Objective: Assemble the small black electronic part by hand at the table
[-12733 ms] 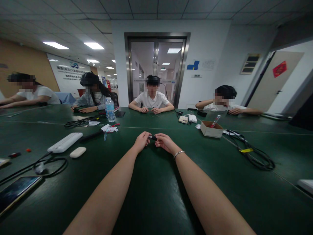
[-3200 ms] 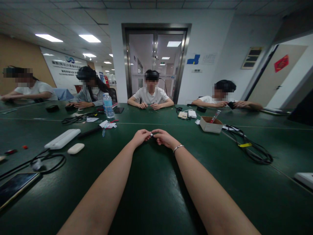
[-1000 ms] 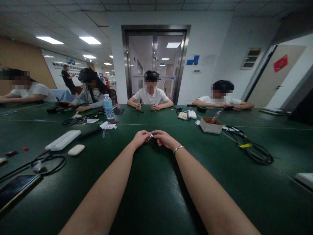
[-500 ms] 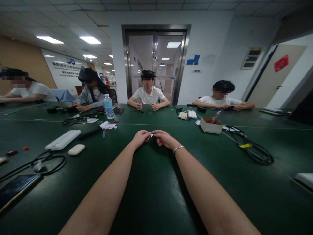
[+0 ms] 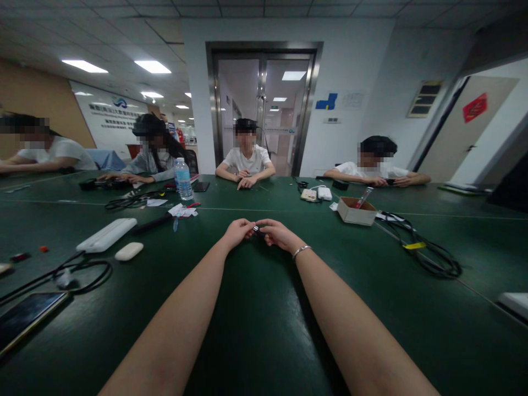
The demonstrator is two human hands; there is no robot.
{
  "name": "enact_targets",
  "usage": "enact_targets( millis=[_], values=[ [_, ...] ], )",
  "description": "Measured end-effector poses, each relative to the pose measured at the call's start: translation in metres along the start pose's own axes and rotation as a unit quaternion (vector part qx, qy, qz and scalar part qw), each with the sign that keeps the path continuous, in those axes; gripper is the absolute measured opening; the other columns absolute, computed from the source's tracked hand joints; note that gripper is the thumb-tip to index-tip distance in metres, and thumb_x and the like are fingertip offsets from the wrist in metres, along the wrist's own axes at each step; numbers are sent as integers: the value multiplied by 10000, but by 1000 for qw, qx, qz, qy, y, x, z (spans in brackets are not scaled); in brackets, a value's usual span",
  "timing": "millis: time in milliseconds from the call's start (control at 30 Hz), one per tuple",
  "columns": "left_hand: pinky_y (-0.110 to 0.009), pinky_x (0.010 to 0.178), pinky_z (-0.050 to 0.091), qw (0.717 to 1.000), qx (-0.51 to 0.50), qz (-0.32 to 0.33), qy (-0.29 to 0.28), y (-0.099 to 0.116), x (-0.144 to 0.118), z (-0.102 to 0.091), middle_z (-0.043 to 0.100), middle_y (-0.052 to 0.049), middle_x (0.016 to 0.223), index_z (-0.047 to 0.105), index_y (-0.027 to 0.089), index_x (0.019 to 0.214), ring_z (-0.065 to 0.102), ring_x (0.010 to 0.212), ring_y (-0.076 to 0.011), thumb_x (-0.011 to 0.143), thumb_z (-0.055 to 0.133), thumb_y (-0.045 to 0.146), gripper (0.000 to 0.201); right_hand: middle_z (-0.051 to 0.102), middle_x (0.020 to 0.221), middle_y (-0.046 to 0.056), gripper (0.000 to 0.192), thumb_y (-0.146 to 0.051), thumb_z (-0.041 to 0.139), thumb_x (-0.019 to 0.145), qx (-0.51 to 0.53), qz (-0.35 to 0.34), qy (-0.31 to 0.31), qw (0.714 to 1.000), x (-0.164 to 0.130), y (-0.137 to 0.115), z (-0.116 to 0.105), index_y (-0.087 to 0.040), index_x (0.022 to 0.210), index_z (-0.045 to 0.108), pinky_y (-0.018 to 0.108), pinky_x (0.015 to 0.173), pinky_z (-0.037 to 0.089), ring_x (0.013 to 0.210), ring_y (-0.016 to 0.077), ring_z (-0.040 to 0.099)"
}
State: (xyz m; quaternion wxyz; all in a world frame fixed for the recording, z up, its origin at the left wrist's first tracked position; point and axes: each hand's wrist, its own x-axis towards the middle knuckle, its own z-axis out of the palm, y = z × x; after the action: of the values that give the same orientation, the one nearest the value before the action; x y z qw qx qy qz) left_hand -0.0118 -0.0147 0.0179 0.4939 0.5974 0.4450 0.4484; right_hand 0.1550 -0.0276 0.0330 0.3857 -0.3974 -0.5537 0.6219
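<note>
Both my hands meet over the middle of the dark green table (image 5: 264,308). Between their fingertips is a small dark object with shiny silver parts (image 5: 256,229), too small to name. My left hand (image 5: 239,232) pinches it from the left, fingers closed. From the other side, my right hand (image 5: 280,234) has its thumb and fingers closed on it, with a silver bracelet (image 5: 302,251) at the wrist. My fingers hide much of the object.
A white power strip (image 5: 108,235), a white earbud case (image 5: 129,251) and a phone (image 5: 31,319) lie to the left. Ahead stands a water bottle (image 5: 183,179). A small cardboard box (image 5: 356,211) and coiled black cable (image 5: 437,264) are right. Several people sit across the table.
My hands stay in almost the same place, still on the small object. Across the table, the person in the middle has brought their hands together; another person's hands at the left have shifted.
</note>
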Motion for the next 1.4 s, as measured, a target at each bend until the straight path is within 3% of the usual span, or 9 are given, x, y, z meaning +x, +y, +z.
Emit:
enact_targets(
  millis=[200, 333, 533, 633, 867, 967, 1100, 1267, 1400],
  values=[
    [-218, 525, 391, 1000, 26, 15, -4, -4, 3, -2, 548, 6, 604, 540, 131, 707, 498, 526, -84, 682, 623, 439, 320, 533, 577, -45, 293, -34, 539, 740, -1, -23, -11, 1000, 3, 4, -2, -146, 1011, 531, 153, 323, 405, 361, 56, 456],
    [-227, 517, 383, 994, 98, 40, 6, -7, 1, -2, 524, 22, 561, 506, 155, 678, 491, 512, -99, 709, 552, 532, 381, 548, 594, -39, 314, -32, 546, 725, -3, -28, -23, 999, 3, 4, -2, -146, 1017, 527, 153, 320, 406, 367, 59, 463],
    [-236, 529, 325, 956, 268, 110, 38, 0, -8, -2, 547, 11, 581, 557, 174, 653, 483, 556, -129, 767, 392, 616, 485, 550, 619, -41, 328, -38, 568, 717, -4, -26, -33, 999, -1, 1, -1, -148, 1022, 526, 155, 331, 415, 372, 52, 462],
    [-248, 535, 302, 943, 302, 134, 32, 4, -11, -2, 592, -19, 634, 623, 180, 667, 506, 602, -157, 781, 375, 607, 506, 555, 661, -34, 314, -39, 579, 709, -9, -35, -42, 998, -1, 1, -1, -149, 1000, 536, 151, 324, 407, 373, 45, 464],
    [-259, 529, 311, 951, 294, 81, 41, 6, -13, -1, 559, -34, 533, 623, 179, 635, 504, 525, -169, 806, 324, 605, 547, 553, 665, -34, 288, -41, 581, 717, -5, -26, -45, 999, 1, 3, -2, -152, 981, 549, 148, 352, 430, 390, 41, 473],
    [-249, 531, 333, 953, 278, 109, 47, 5, -14, 1, 577, -17, 591, 615, 194, 775, 521, 543, -154, 811, 354, 580, 467, 552, 674, -34, 284, -37, 570, 724, 9, -27, -38, 999, 1, 4, -2, -156, 981, 551, 153, 363, 445, 394, 40, 472],
    [-227, 524, 388, 973, 186, 128, 50, -1, -9, 2, 585, -3, 699, 563, 203, 928, 538, 565, -126, 781, 488, 477, 320, 534, 654, -44, 309, -37, 566, 731, 20, -38, -24, 999, 1, 5, -1, -171, 1008, 535, 160, 374, 456, 403, 46, 480],
    [-225, 542, 433, 990, 99, 95, 26, -8, 0, 1, 598, -22, 712, 588, 153, 850, 527, 557, -101, 722, 584, 378, 259, 549, 710, -32, 348, -32, 571, 728, 16, -38, -22, 999, 2, 6, -2, -182, 1037, 515, 185, 414, 493, 433, 54, 514],
    [-221, 522, 416, 993, 74, 91, 8, -4, -2, 1, 608, -40, 690, 602, 122, 824, 502, 534, -92, 700, 617, 374, 281, 577, 814, -7, 357, -19, 587, 702, -33, -53, -15, 998, 3, 7, -3, -183, 1014, 530, 127, 308, 382, 374, 17, 449]
  ],
)
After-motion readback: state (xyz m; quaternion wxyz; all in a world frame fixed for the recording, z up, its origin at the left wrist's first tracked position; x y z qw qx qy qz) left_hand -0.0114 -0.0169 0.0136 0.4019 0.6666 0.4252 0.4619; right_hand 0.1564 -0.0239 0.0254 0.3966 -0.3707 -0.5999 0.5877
